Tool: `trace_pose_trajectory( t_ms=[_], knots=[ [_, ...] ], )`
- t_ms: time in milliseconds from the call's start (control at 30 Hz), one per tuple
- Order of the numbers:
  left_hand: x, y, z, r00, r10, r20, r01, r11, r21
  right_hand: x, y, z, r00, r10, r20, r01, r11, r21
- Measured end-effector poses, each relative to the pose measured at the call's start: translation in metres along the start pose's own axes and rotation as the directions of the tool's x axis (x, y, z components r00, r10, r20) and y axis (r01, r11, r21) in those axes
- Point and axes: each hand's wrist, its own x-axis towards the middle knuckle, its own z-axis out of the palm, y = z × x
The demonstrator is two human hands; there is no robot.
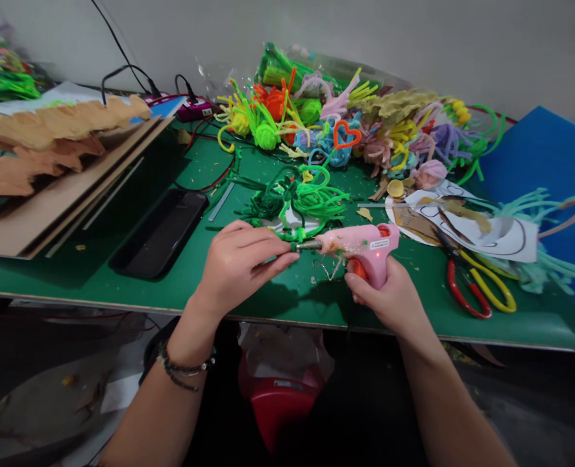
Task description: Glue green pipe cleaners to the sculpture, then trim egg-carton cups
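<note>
Head view: pink glue gun (353, 242) held roughly level in the right hand (394, 295), nozzle toward the left hand (239, 263). Right hand closed around the handle, fingers at the orange trigger; small light lit on the gun body. Left hand pinching a small dark green piece (294, 247) between thumb and fingers, at the nozzle tip; exact contact unclear. Bracelet (175, 368) on left wrist. Just beyond the hands: bundle of green fuzzy stems (317, 198). Left of the left hand: black phone (159, 233), lying flat; farther left, stacked cardboard sheets (58, 207). Right of the right hand: scissors (457, 257), red and yellow handles, against cut white paper (504, 237); blue board (521, 162) beyond. Well past both hands: heap of coloured stems (311, 126). Below the hands, under the green table's (93, 282) edge: red container (287, 405).
</note>
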Motion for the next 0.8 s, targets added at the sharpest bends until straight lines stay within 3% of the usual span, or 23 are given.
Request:
trace_pose_trajectory(
  t_ms=[500, 800],
  knots=[
    [0.0, -0.001, -0.001, 1.0, 0.016, 0.008, -0.016, 0.999, -0.031, 0.001, -0.007, -0.001, 0.999, 0.041, 0.02, -0.041, 0.999, -0.003],
    [-0.001, -0.003, -0.003, 1.0, -0.022, 0.022, 0.022, 0.999, -0.039, 0.0, 0.011, -0.001, 0.999, 0.019, -0.032, -0.019, 1.0, 0.004]
  ],
)
